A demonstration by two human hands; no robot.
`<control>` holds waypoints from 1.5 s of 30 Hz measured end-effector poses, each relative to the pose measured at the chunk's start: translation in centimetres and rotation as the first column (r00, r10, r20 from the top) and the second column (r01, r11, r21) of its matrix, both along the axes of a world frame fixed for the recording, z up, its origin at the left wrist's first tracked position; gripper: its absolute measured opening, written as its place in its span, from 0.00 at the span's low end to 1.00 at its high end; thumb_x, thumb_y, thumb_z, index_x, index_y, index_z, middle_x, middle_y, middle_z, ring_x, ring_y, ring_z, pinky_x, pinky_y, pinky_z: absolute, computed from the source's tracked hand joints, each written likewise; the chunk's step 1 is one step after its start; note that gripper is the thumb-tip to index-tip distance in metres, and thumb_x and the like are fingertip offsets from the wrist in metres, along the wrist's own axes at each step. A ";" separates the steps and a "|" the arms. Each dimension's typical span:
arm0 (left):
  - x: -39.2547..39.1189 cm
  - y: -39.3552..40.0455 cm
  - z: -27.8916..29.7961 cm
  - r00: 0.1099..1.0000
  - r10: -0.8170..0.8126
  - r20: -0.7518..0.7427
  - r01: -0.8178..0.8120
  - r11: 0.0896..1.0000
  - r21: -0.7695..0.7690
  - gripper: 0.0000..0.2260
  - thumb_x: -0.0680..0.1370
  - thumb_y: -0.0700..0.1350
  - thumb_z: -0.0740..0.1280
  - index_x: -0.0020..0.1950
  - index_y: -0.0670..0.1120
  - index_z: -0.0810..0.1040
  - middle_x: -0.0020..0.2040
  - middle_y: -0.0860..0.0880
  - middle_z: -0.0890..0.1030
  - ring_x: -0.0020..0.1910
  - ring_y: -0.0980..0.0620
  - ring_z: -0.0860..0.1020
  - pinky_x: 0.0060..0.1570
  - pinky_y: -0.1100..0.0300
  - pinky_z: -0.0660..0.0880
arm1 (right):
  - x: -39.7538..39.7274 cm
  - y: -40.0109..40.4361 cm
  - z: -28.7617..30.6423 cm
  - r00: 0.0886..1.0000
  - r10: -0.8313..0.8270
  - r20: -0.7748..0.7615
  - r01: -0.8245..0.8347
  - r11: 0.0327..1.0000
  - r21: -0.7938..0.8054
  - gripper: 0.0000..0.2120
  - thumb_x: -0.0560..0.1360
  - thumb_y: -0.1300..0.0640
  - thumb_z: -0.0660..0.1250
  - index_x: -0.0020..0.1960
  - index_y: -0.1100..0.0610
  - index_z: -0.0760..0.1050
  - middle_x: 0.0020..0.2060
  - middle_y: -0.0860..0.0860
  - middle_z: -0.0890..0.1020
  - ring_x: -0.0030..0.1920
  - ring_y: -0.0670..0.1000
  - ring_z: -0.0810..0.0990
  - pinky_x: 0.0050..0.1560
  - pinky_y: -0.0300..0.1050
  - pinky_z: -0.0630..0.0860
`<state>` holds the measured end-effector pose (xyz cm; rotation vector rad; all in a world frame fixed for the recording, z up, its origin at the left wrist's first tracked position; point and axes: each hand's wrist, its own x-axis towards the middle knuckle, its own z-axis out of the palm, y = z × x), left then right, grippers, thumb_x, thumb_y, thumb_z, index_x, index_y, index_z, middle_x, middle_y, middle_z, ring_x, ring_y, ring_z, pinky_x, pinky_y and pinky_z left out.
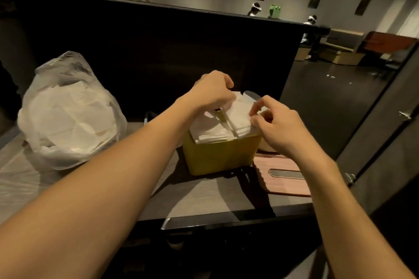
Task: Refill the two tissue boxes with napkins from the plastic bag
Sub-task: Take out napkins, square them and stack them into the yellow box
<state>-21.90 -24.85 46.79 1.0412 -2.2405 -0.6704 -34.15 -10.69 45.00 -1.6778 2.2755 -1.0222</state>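
Observation:
A yellow tissue box (221, 156) stands open at the middle of the table, filled to the top with white napkins (229, 120). My left hand (212, 94) curls over the far left of the stack, fingers bent down onto the napkins. My right hand (275, 123) pinches the right edge of the napkins between thumb and fingertips. A clear plastic bag (68, 112) full of white napkins sits to the left on the table. A pink lid with a slot (283, 173) lies flat to the right of the box.
The grey table (204, 197) ends at a front edge close to me. A tall dark partition (158, 47) rises behind the box. Behind the yellow box a rounded grey object (251, 94) shows partly. People sit in the far room beyond the partition.

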 end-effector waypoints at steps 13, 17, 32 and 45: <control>-1.9 0.7 -1.7 0.917 0.139 0.374 -0.028 0.958 -0.287 0.28 0.74 0.43 0.72 0.72 0.46 0.65 0.48 0.47 0.75 0.48 0.44 0.76 0.48 0.51 0.73 | 0.0 -4.1 0.8 0.888 0.153 -0.433 0.063 0.894 0.445 0.07 0.81 0.52 0.70 0.58 0.45 0.75 0.57 0.52 0.79 0.62 0.59 0.76 0.68 0.57 0.72; -1.7 0.6 -2.8 0.915 0.152 0.373 -0.042 0.957 -0.287 0.25 0.74 0.45 0.73 0.68 0.47 0.70 0.52 0.46 0.78 0.53 0.42 0.78 0.55 0.48 0.77 | 0.5 -5.0 0.8 0.826 0.205 -0.526 0.107 0.858 0.502 0.15 0.83 0.50 0.67 0.68 0.50 0.75 0.64 0.53 0.79 0.69 0.59 0.74 0.74 0.61 0.61; -2.4 -0.7 -2.9 0.820 -0.054 0.569 0.204 0.958 -0.203 0.13 0.81 0.48 0.65 0.65 0.51 0.80 0.54 0.49 0.82 0.50 0.48 0.80 0.50 0.51 0.79 | 2.1 -2.7 1.5 0.692 0.368 -0.621 0.069 0.823 0.564 0.17 0.82 0.66 0.64 0.68 0.54 0.76 0.56 0.53 0.77 0.67 0.57 0.72 0.75 0.57 0.57; -3.2 -1.5 -3.3 0.788 -0.167 0.593 0.203 0.979 0.005 0.14 0.81 0.49 0.61 0.56 0.45 0.83 0.41 0.47 0.80 0.39 0.49 0.75 0.39 0.54 0.73 | 1.1 -2.5 0.5 0.680 0.367 -0.635 0.061 0.834 0.548 0.17 0.81 0.64 0.66 0.68 0.53 0.77 0.58 0.54 0.80 0.63 0.56 0.76 0.69 0.55 0.66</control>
